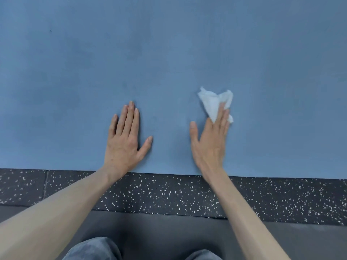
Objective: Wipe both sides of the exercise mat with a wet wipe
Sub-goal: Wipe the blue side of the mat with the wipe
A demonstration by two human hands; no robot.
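A blue exercise mat (169, 53) lies flat and fills the upper two thirds of the head view. My left hand (125, 139) rests palm down on the mat near its front edge, fingers straight and thumb spread. To its right, my right hand (210, 143) lies on the mat with straight fingers pressing a crumpled white wet wipe (212, 102) against the surface. Most of the wipe sticks out beyond the fingertips.
The mat's front edge (169, 173) meets a dark speckled rubber floor (169, 196). Closer to me lies a plain dark grey mat strip (169, 237). My knees in grey trousers (93, 250) show at the bottom edge.
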